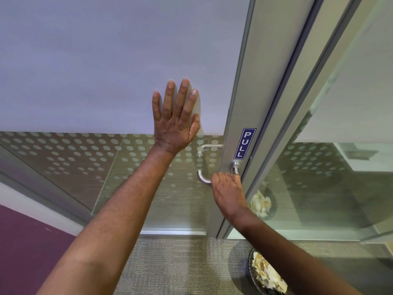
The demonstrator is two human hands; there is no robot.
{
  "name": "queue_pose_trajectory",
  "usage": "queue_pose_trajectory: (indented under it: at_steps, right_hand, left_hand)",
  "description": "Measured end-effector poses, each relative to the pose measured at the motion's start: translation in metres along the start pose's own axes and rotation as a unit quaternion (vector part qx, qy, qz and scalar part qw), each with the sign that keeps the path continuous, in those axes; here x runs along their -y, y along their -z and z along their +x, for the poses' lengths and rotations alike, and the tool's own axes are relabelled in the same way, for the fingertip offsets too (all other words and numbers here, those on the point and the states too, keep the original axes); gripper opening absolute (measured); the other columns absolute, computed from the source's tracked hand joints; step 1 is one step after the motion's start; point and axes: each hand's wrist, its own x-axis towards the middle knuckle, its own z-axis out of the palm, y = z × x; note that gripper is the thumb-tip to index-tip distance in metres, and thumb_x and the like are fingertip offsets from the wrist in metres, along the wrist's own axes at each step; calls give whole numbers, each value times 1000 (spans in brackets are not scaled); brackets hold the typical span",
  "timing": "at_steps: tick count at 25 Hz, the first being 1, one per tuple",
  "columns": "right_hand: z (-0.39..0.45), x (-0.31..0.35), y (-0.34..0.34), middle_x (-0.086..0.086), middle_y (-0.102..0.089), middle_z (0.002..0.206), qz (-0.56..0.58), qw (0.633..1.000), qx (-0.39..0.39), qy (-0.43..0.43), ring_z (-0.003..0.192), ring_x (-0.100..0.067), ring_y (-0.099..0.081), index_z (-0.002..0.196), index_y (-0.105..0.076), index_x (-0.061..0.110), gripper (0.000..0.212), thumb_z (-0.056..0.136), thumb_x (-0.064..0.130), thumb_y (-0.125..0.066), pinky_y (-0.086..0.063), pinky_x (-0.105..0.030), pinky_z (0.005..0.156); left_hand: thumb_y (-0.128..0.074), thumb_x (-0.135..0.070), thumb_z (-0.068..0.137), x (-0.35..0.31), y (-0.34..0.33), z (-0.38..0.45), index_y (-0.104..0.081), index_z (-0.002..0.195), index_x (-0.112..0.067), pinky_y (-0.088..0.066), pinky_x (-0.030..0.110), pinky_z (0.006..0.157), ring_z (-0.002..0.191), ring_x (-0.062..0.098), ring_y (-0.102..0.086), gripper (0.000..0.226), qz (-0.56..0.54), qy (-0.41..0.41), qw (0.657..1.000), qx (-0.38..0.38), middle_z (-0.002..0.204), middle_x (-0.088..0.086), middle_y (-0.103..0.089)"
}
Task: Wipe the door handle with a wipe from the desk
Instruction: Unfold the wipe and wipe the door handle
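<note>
A brushed-metal lever door handle (pixel 203 177) sticks out from the door's grey metal stile (pixel 244 103), just below a blue PULL sign (pixel 244 143). My right hand (pixel 228 192) is closed around the handle's bar, near its round base (pixel 235 167); only the bar's curved left end shows. No wipe is visible in that hand; whether one is inside the fist is hidden. My left hand (pixel 175 118) lies flat with fingers spread on the frosted glass door panel (pixel 106 71), up and left of the handle.
A second handle (pixel 207 148) shows through the dotted glass on the door's far side. A round bin (pixel 265 273) of crumpled paper stands on the carpet at lower right, mirrored in the glass side panel (pixel 319 188). A purple wall (pixel 25 241) is at lower left.
</note>
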Motion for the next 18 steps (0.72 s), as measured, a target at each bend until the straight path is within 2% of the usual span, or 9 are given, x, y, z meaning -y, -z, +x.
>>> queue_pose_trajectory:
  at_steps: [2, 4, 6, 7, 9, 11, 15, 16, 18]
  right_hand:
    - [8, -6, 5, -3, -57, 80, -17, 998, 47, 29, 74, -24, -56, 94, -52, 17, 24, 99, 41, -54, -40, -41, 86]
    - [16, -11, 12, -3, -62, 80, -24, 994, 87, 56, 75, -23, -61, 96, -52, 16, 43, 98, 57, -41, -37, -43, 94]
    - [18, -12, 14, -2, -64, 79, -21, 995, 78, 58, 74, -23, -63, 96, -54, 17, 52, 96, 65, -32, -36, -44, 98]
    - [15, -10, 12, -2, -63, 79, -18, 997, 59, 49, 74, -23, -62, 96, -54, 18, 52, 97, 65, -32, -37, -44, 98]
    - [1, -5, 2, -3, -59, 88, -4, 1000, 0, 15, 83, -25, -57, 101, -55, 18, 47, 101, 60, -34, -38, -45, 96]
    - [-17, 0, -11, -5, -57, 104, 19, 999, -35, -7, 98, -26, -54, 119, -54, 16, 44, 104, 53, -33, -36, -46, 100]
    - [-35, -2, -19, -4, -51, 145, 75, 995, -61, -18, 136, -25, -44, 150, -40, 16, 52, 99, 24, -43, -27, -44, 110]
    - [-38, -5, -20, -2, -48, 149, 73, 995, -69, -13, 140, -24, -42, 152, -38, 16, 57, 96, 14, -43, -28, -44, 109]
    - [-39, -11, -21, -1, -53, 141, 67, 993, -95, -4, 132, -23, -49, 148, -44, 16, 56, 94, 5, -38, -32, -43, 102]
  left_hand:
    - [-41, -37, 103, 0, 0, 0, -24, 156, -15, 2, 56, 126, 159, 26, 13, 60, 0, 2, 1000, 3, 173, 3, 2]
    - [-42, -36, 103, 0, 0, 0, -25, 156, -14, 3, 56, 126, 159, 25, 14, 60, -1, 9, 1000, 8, 167, 10, -16]
    - [-42, -36, 103, -3, 2, -1, -25, 156, -14, 4, 56, 126, 158, 24, 15, 60, -4, 13, 1000, 10, 164, 11, -19]
    - [-42, -36, 103, -5, 2, -1, -24, 156, -14, 5, 55, 126, 158, 24, 15, 61, -6, 14, 1000, 12, 167, 10, -15]
    - [-42, -36, 102, -8, 3, -2, -22, 157, -14, 6, 55, 126, 158, 24, 16, 62, -9, 18, 1000, 14, 173, 2, 5]
    - [-43, -36, 102, -11, 4, -1, -21, 157, -14, 7, 55, 126, 158, 24, 17, 64, -12, 21, 1000, 15, 171, -3, 19]
    - [-41, -37, 102, -12, 6, 0, -21, 157, -13, 8, 54, 126, 158, 23, 17, 63, -21, 26, 999, 16, 170, -5, 21]
    - [-41, -37, 102, -12, 6, 0, -21, 157, -13, 8, 53, 126, 158, 23, 18, 63, -22, 26, 999, 16, 170, -5, 22]
    - [-41, -37, 102, -13, 6, 1, -21, 157, -13, 9, 53, 127, 158, 22, 18, 63, -24, 28, 999, 16, 170, -5, 22]
